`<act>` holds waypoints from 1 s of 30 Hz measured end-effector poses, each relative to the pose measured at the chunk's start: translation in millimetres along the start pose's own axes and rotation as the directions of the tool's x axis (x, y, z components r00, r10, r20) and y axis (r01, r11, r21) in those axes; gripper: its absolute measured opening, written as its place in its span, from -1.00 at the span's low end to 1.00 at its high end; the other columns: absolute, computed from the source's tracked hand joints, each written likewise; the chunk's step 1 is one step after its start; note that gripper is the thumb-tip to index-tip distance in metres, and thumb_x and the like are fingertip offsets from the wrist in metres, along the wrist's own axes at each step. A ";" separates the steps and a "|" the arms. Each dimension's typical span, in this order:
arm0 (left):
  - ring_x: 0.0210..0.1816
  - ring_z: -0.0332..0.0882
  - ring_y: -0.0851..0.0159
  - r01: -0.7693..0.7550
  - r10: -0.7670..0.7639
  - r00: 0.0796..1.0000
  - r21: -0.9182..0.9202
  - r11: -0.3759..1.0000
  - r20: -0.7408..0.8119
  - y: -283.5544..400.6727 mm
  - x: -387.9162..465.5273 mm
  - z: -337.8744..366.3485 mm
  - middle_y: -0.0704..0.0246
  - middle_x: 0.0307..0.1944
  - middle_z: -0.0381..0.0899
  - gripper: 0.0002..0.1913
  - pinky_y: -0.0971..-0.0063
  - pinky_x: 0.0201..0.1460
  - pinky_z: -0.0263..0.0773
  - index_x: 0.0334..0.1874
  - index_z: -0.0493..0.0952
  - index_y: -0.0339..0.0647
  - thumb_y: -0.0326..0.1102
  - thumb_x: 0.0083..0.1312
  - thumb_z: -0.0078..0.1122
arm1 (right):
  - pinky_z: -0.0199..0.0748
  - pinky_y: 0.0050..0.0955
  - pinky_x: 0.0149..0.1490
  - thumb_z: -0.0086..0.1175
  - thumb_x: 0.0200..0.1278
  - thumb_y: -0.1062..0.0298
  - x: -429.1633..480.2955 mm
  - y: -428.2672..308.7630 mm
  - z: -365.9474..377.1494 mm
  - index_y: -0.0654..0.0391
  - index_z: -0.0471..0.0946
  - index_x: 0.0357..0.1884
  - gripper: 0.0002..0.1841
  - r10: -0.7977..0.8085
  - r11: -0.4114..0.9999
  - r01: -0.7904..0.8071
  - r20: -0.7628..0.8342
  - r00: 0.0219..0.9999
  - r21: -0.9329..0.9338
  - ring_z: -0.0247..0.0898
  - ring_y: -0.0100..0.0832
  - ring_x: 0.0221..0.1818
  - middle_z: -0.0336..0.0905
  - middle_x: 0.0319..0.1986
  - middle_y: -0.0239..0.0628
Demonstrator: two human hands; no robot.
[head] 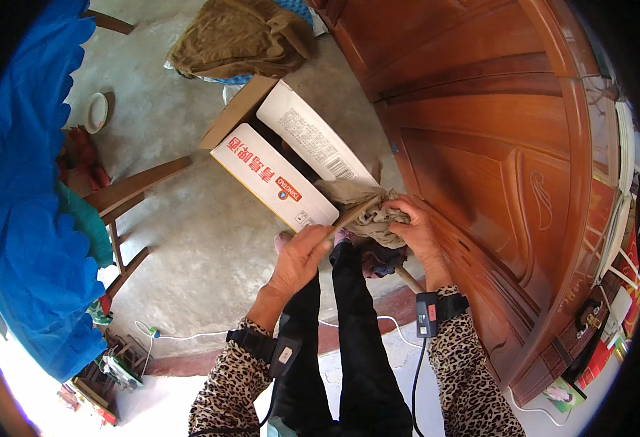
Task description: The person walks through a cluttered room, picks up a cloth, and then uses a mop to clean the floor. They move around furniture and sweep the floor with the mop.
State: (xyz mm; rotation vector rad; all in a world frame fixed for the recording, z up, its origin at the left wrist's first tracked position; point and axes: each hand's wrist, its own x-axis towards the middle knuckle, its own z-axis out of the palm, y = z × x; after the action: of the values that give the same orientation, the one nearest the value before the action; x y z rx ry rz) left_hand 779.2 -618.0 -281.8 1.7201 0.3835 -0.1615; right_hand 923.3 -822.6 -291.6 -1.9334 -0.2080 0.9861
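Observation:
An open Tsingtao cardboard box (276, 175) stands on the concrete floor before me, its flaps folded outward. My left hand (300, 254) grips the edge of its near cardboard flap (355, 214), at the box's lower end. A crumpled grey-brown cloth (380, 221) lies over that end, and the fingers of my right hand (415, 226) are closed on its right side. Below the cloth, a dark bundle of fabric (380, 259) rests on the floor beside my feet. The inside of the box is mostly in shadow.
A carved wooden furniture panel (478, 147) stands close on the right. Brown cloth (238, 41) lies heaped beyond the box. At left are a blue scalloped cover (30, 207), wooden furniture legs (139, 185) and a pale dish (97, 113). A white cable (188, 337) runs behind my feet.

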 end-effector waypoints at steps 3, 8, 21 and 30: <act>-0.15 0.48 0.06 -0.107 0.111 0.991 -0.058 0.993 0.077 10.0 5.3 0.1 0.06 -0.25 0.49 -0.70 0.37 -0.02 0.31 -0.04 0.42 -0.35 -0.28 0.28 -0.03 | 0.26 -0.62 0.01 0.03 -0.21 0.70 -8.0 5.3 -5.0 0.30 0.44 -0.19 -0.61 0.050 0.999 -0.050 0.054 0.997 0.008 0.33 -0.52 -0.12 0.44 -0.27 -0.36; -0.21 0.52 0.12 0.157 -0.161 0.977 0.035 0.987 0.142 12.8 48.6 11.5 0.18 -0.26 0.54 -0.67 0.40 -0.14 0.38 0.10 0.31 -0.16 -0.32 0.29 -0.08 | 0.28 -0.58 0.01 0.04 -0.22 0.71 -26.9 8.9 6.4 0.29 0.44 -0.19 -0.61 0.104 0.993 -0.108 0.077 0.992 0.057 0.34 -0.52 -0.13 0.45 -0.27 -0.34; -0.14 0.47 0.32 0.150 -0.243 0.955 -0.429 0.891 -0.169 -2.1 16.8 -30.8 0.36 -0.20 0.52 -0.81 0.42 -0.03 0.36 -0.13 0.40 -0.26 -0.47 0.20 0.00 | 0.34 -0.53 -0.04 0.09 -0.22 0.64 -75.7 28.1 -10.6 0.24 0.48 -0.18 -0.60 0.118 0.985 -0.116 0.014 0.993 -0.127 0.42 -0.45 -0.14 0.52 -0.25 -0.27; -0.12 0.49 0.27 -0.099 -0.466 0.843 -0.929 0.356 -0.268 24.8 -80.7 -106.6 0.42 -0.22 0.51 -0.84 0.20 -0.04 0.45 -0.13 0.41 -0.11 -0.43 0.25 0.00 | 0.30 -0.43 0.06 0.02 -0.19 0.65 -99.2 -6.0 -25.8 0.23 0.36 0.04 -0.43 0.325 0.907 -0.309 -0.008 0.946 0.286 0.34 -0.37 -0.03 0.44 -0.10 -0.25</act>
State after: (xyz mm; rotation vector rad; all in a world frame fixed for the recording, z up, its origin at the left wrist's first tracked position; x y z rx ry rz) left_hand 700.9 -530.6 -213.0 0.4937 0.8801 0.3250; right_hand 877.2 -886.3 -225.5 -1.7580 0.2773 1.1042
